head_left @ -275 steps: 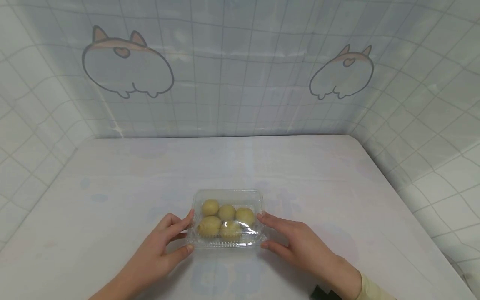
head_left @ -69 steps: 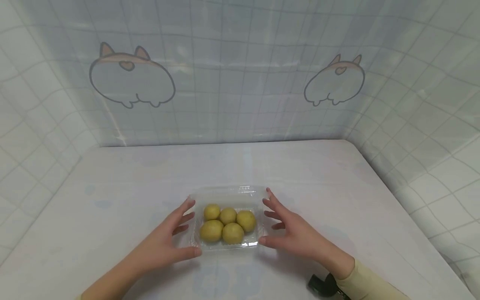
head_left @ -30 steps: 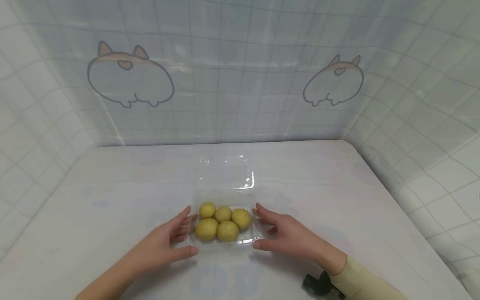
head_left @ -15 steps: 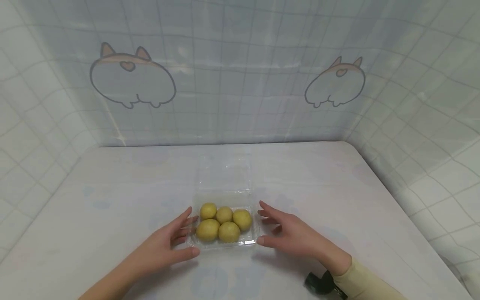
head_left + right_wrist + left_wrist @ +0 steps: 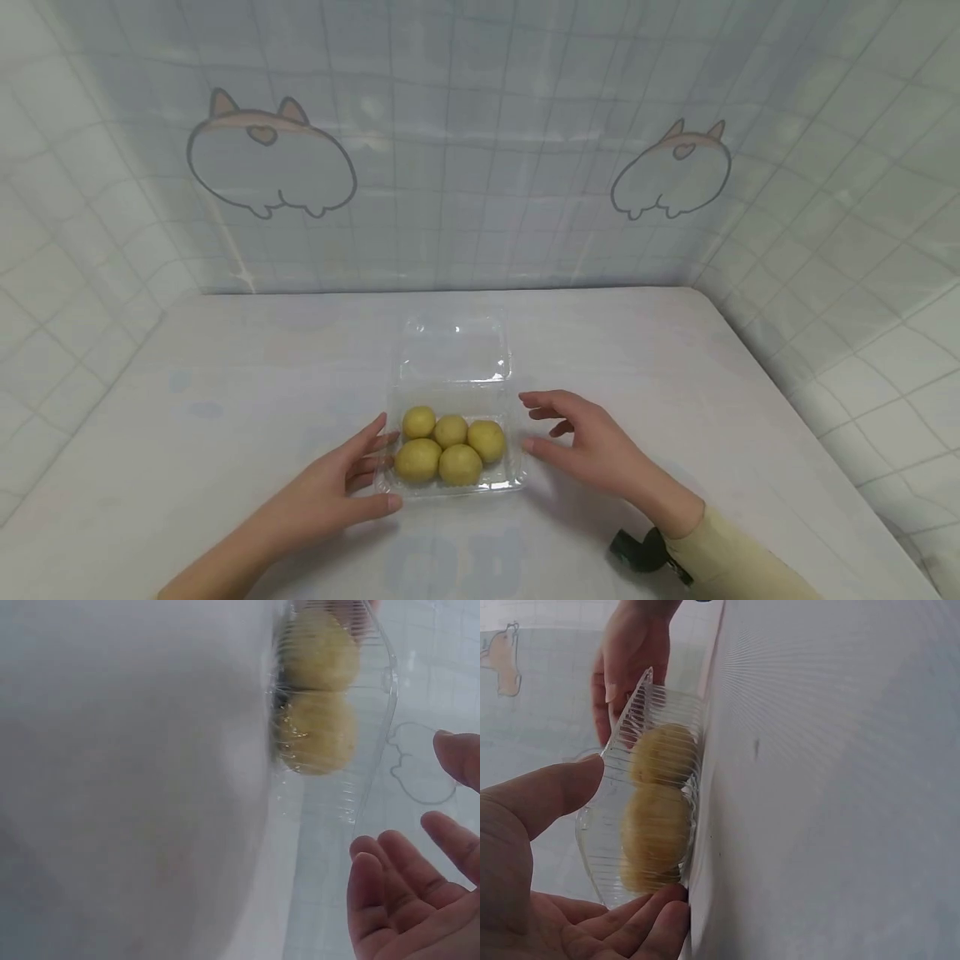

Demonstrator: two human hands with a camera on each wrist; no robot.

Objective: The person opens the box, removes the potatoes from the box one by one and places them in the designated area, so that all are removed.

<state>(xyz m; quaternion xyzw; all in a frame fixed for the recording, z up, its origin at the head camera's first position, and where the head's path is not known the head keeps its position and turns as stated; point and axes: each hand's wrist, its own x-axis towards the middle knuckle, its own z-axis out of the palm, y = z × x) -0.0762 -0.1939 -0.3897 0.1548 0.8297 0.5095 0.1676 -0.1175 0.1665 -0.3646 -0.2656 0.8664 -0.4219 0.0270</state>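
Note:
A clear plastic clamshell box (image 5: 491, 486) lies on the table, its lid (image 5: 453, 350) folded back flat away from me. Inside are several round yellow potatoes (image 5: 417, 461), in two rows. My left hand (image 5: 322, 496) lies along the box's left side. In the left wrist view, that hand's fingers (image 5: 641, 922) touch the box wall low down, and the thumb (image 5: 559, 791) lies at its rim. My right hand (image 5: 600, 442) hovers just right of the box, holding nothing. Its loosely bent fingers (image 5: 401, 877) stand apart from the box in the right wrist view.
A pale printed cloth covers the table (image 5: 247, 367). Grid-patterned curtains (image 5: 480, 167) with dog drawings close off the back and sides. By the right sleeve (image 5: 738, 558) sits a small dark object (image 5: 641, 550).
Earlier the lid was closed over the potatoes; it now lies folded back. In the last half second my right hand has moved up and slightly away from the box. My left hand has stayed put.

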